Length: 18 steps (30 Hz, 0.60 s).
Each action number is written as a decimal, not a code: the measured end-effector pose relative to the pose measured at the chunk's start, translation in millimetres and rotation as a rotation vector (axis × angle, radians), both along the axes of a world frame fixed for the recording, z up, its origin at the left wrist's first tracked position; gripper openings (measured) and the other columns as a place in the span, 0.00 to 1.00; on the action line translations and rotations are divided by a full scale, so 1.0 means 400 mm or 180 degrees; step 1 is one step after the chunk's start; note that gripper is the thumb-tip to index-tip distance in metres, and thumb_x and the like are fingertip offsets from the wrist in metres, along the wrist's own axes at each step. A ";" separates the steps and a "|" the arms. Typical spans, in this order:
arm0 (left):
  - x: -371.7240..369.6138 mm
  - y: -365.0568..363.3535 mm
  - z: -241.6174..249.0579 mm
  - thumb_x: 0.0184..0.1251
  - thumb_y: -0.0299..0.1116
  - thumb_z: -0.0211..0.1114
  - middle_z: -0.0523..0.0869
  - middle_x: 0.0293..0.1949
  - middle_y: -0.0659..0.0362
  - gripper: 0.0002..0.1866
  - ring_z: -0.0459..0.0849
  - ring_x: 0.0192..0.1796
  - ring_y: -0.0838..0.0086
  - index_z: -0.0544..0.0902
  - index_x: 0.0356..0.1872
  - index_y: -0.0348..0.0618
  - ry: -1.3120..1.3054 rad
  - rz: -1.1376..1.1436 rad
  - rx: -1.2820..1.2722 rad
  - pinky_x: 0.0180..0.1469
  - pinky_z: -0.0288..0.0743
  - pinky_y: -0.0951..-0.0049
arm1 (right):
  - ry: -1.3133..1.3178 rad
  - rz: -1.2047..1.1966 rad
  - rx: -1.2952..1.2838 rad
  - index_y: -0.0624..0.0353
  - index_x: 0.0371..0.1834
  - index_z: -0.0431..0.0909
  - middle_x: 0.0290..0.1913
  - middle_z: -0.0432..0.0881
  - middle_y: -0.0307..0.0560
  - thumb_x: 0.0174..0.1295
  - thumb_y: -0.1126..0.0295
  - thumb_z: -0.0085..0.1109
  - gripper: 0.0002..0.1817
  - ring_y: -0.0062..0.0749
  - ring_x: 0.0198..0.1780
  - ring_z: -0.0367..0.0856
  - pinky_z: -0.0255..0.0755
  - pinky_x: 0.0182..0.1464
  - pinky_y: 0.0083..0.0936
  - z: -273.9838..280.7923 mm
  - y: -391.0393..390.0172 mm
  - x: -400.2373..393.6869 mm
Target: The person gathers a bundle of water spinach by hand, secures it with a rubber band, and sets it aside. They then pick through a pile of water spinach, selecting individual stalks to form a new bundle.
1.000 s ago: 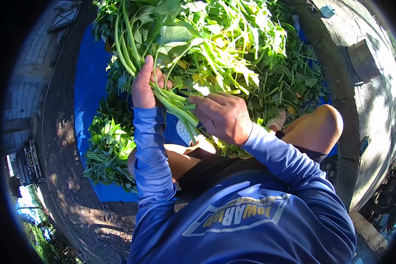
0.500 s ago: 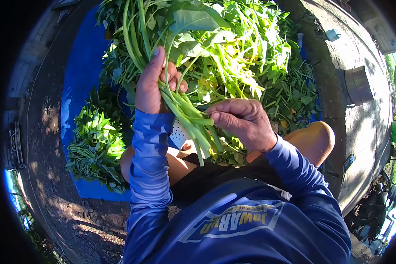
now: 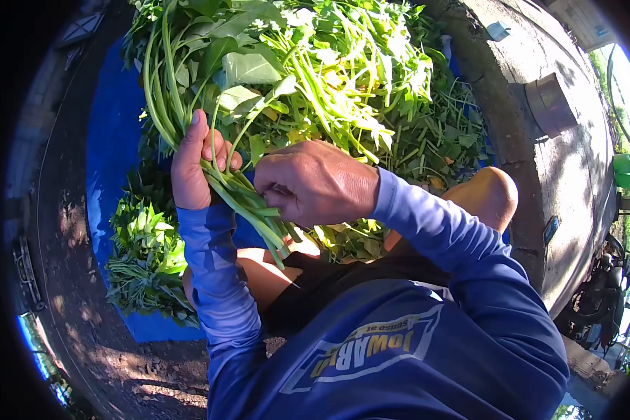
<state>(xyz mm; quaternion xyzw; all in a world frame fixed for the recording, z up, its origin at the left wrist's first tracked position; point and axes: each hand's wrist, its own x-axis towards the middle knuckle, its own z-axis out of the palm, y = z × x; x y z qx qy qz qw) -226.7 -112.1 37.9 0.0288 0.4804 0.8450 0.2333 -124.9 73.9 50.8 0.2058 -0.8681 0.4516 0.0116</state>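
Your left hand (image 3: 192,168) is wrapped tight around a bundle of long green stems (image 3: 248,206), pale at the cut ends and leafy on top, held above your lap, while your right hand (image 3: 318,183) curls its fingers onto the same stems just beside it.

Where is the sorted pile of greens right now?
In the head view the sorted pile of greens lies on the blue tarp, low on the left of the picture, beside the left sleeve and below the left hand.

Sunlit dirt ground (image 3: 84,280), blue tarp (image 3: 112,140), concrete wall (image 3: 574,161).
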 end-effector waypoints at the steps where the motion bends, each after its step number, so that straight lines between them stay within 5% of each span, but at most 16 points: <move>1: 0.000 0.003 -0.002 0.79 0.52 0.66 0.64 0.19 0.70 0.25 0.66 0.22 0.82 0.67 0.22 0.56 0.0029 -0.0045 0.0053 0.31 0.66 0.73 | -0.0219 -0.0029 -0.0195 0.62 0.39 0.85 0.33 0.86 0.55 0.59 0.71 0.65 0.08 0.50 0.34 0.86 0.79 0.39 0.42 -0.007 0.006 -0.001; 6: -0.025 -0.018 0.020 0.79 0.50 0.67 0.64 0.18 0.71 0.25 0.66 0.21 0.83 0.68 0.22 0.57 0.0046 0.0132 0.0486 0.30 0.67 0.73 | -0.1403 -0.0318 -0.0510 0.63 0.37 0.86 0.28 0.86 0.46 0.62 0.67 0.61 0.10 0.30 0.30 0.83 0.76 0.35 0.32 -0.101 0.073 0.048; 8: -0.033 -0.041 0.038 0.78 0.50 0.68 0.65 0.17 0.71 0.25 0.67 0.21 0.83 0.68 0.21 0.57 0.0100 0.0331 0.0254 0.30 0.67 0.74 | -0.1226 -0.1272 -0.0138 0.63 0.37 0.86 0.28 0.85 0.43 0.63 0.66 0.62 0.11 0.25 0.31 0.83 0.76 0.35 0.28 -0.118 0.175 0.077; 9: -0.031 -0.052 0.040 0.80 0.49 0.66 0.65 0.18 0.71 0.24 0.67 0.21 0.83 0.68 0.22 0.57 0.0088 0.0388 0.0232 0.30 0.67 0.74 | -0.1253 -0.1909 0.0139 0.62 0.39 0.87 0.30 0.86 0.45 0.63 0.67 0.62 0.11 0.29 0.33 0.84 0.77 0.38 0.30 -0.130 0.250 0.085; 11: -0.028 -0.053 0.049 0.83 0.48 0.63 0.65 0.19 0.72 0.22 0.66 0.21 0.85 0.68 0.25 0.57 0.0114 0.0475 0.0199 0.31 0.68 0.76 | 0.0658 -0.2947 0.2593 0.63 0.45 0.87 0.33 0.88 0.51 0.62 0.69 0.64 0.12 0.41 0.36 0.89 0.82 0.42 0.35 -0.195 0.398 0.100; 13: -0.029 -0.042 0.040 0.80 0.47 0.66 0.68 0.19 0.71 0.22 0.68 0.22 0.84 0.70 0.25 0.57 -0.0007 0.0575 0.0142 0.31 0.69 0.75 | 0.1511 -0.3134 0.2742 0.64 0.46 0.86 0.35 0.90 0.54 0.62 0.70 0.65 0.12 0.45 0.37 0.90 0.84 0.45 0.37 -0.197 0.405 0.089; 15: -0.041 -0.029 0.030 0.77 0.47 0.69 0.71 0.19 0.71 0.21 0.69 0.22 0.83 0.71 0.24 0.56 -0.0087 0.0587 0.0146 0.31 0.70 0.74 | 0.0670 -0.2579 0.0778 0.64 0.45 0.86 0.37 0.90 0.57 0.63 0.70 0.64 0.11 0.48 0.38 0.91 0.84 0.48 0.41 -0.220 0.339 0.022; 18: -0.037 0.005 0.038 0.76 0.47 0.71 0.72 0.19 0.72 0.20 0.70 0.20 0.83 0.73 0.25 0.57 -0.0172 0.0668 0.0042 0.28 0.74 0.73 | -0.0212 -0.2315 0.1316 0.59 0.46 0.86 0.41 0.89 0.61 0.62 0.61 0.65 0.15 0.60 0.44 0.88 0.82 0.49 0.49 -0.256 0.168 -0.089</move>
